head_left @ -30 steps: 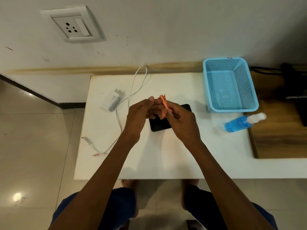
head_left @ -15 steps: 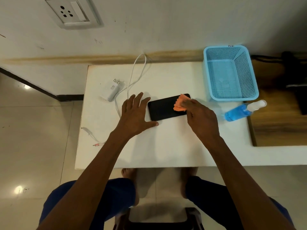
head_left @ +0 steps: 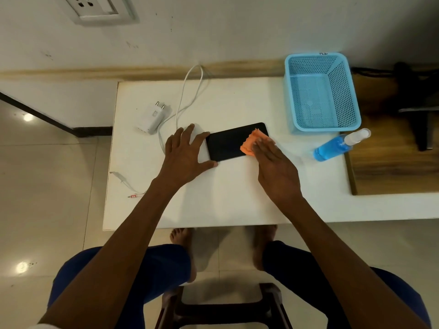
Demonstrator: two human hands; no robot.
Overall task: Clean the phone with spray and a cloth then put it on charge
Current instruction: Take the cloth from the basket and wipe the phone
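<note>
Black phone [head_left: 231, 143] flat on white tabletop [head_left: 228, 198], long axis left-right, slightly tilted; left hand [head_left: 184, 157] splayed, bracing its left end; right hand [head_left: 276, 167] flat-fingered, pressing orange cloth [head_left: 251, 143] onto right end; no writing readable

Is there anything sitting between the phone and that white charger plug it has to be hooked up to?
Only the left hand, spread flat on the table at the phone's left end, and a loop of the white cable. The charger plug lies unplugged beyond them.
</note>
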